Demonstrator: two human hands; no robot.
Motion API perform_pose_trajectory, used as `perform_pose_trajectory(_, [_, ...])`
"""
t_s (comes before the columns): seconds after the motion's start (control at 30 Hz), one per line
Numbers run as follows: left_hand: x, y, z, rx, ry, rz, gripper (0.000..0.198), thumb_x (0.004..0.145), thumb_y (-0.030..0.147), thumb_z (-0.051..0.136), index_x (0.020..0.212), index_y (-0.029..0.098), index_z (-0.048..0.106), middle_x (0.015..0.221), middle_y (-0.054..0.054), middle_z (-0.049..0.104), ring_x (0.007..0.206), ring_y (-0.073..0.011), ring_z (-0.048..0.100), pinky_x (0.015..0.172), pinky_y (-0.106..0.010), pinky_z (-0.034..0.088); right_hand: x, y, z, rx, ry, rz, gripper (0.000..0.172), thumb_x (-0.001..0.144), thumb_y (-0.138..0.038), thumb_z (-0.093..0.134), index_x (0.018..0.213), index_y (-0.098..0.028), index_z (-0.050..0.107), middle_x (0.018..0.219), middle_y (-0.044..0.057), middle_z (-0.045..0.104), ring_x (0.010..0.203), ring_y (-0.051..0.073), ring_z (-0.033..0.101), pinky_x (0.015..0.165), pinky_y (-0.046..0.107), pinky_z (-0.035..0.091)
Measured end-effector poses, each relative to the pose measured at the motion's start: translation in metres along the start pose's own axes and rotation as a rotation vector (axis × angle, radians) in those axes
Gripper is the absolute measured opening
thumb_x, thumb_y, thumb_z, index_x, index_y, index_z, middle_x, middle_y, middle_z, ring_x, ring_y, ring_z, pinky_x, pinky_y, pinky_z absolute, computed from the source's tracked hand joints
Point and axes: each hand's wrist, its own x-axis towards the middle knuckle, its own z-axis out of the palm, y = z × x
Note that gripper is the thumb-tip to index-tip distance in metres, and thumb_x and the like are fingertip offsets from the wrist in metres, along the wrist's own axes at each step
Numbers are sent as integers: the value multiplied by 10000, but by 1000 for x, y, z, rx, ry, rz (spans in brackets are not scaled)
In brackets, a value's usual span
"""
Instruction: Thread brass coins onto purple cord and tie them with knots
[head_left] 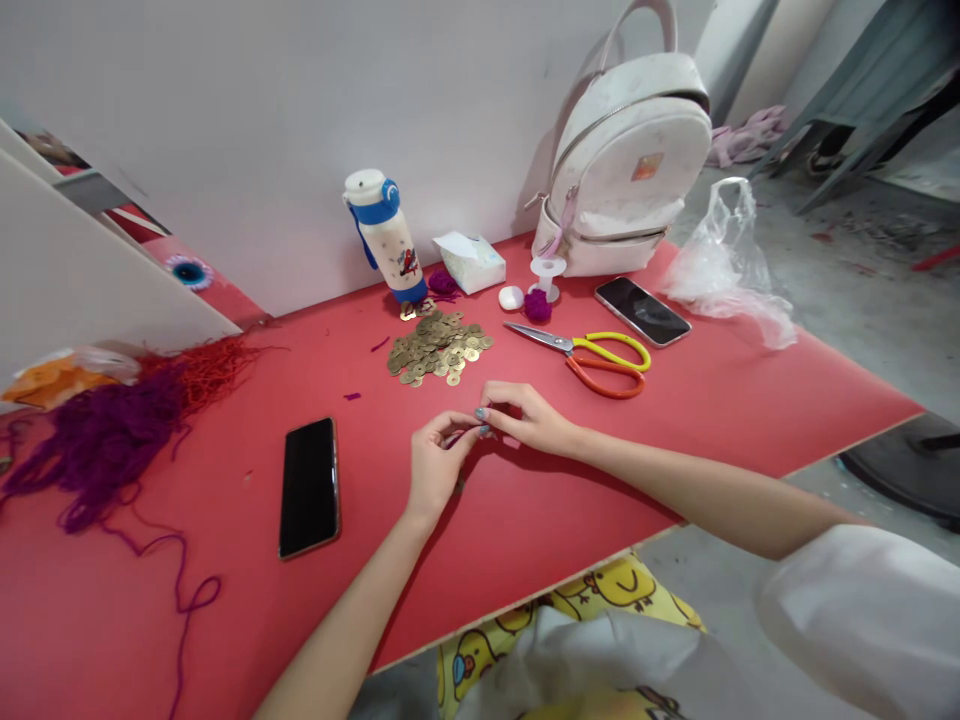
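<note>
My left hand [433, 462] and my right hand [527, 415] meet over the middle of the red table [675, 420]. Their fingertips are pinched together on something very small between them, perhaps a thread, too small to name. A pile of gold coins with holes [437, 347] lies just beyond the hands. Yellow and orange scissors [592, 355] lie shut to the right of the coins. A black phone [309, 487] lies face up left of my left hand.
Purple and red yarn [112, 425] sprawls at the left. At the back stand a white and blue bottle [386, 238], a tissue pack [470, 261], an empty spool [547, 275], a white backpack [626, 165], a second phone [643, 310] and a plastic bag [724, 265].
</note>
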Motion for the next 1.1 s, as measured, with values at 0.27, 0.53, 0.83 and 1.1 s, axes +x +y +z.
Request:
perform_pose_trajectory(0.27, [0,0,-1,90,-33,25,205,692,219,745,845,194,611,778,-11,699,778,-170,700,723,-259,549,0,0,-2,227,5,113,322,935,-436,513,739,-181,522,683,-35,502,496,78,460,483,214,381])
perform_pose_trajectory(0.53, [1,-8,-2,216,-113,89,118,761,197,677,873,195,643,807,-15,691,764,-160,664,722,-251,515,-1,0,-4,386,40,163,337,915,-466,546,739,-182,503,618,-52,484,433,67,442,422,200,368])
perform_pose_trajectory(0.83, [0,-6,-2,295,-174,125,59,805,198,631,854,184,661,827,-30,721,784,-168,679,708,-238,509,-1,3,-4,390,73,158,352,917,-478,546,733,-182,494,587,-58,470,423,65,423,416,196,361])
perform_pose_trajectory(1.1, [1,-5,-3,359,-206,183,63,822,146,594,832,182,644,756,-17,733,713,-154,685,669,-231,508,0,12,-3,401,115,140,356,910,-493,559,739,-185,507,636,-48,424,491,70,404,422,187,337])
